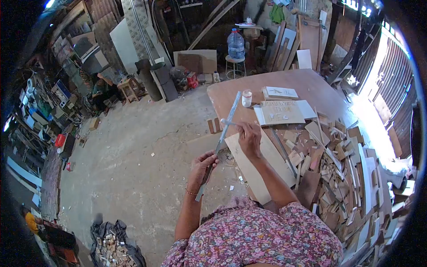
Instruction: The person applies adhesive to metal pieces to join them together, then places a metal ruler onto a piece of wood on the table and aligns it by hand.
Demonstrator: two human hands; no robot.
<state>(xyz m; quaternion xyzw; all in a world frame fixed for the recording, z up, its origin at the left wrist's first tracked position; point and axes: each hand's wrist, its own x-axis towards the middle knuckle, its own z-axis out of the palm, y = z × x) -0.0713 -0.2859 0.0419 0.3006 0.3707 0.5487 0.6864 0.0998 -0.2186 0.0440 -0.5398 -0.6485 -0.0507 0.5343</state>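
My left hand point(204, 167) is closed around the lower part of a long, narrow greyish strip point(229, 119), which slants up and away from me. Pinched in my right hand point(250, 139) is a small white stick with a rounded end point(228, 122). That end lies at the strip's upper half; whether it touches the strip I cannot tell. Beyond my right hand, a small jar with whitish contents point(247, 99) stands on the brown table point(222, 91). To its right lie light boards with raised letters point(281, 112). A pale plank point(255, 162) extends under my right forearm.
Wood offcuts point(331, 167) are heaped along the right side. A black sack of scraps point(116, 247) sits on the concrete floor point(129, 160) at lower left. Behind the table, a water bottle point(235, 44) stands on a stool point(235, 60). Another person point(104, 91) is at far left.
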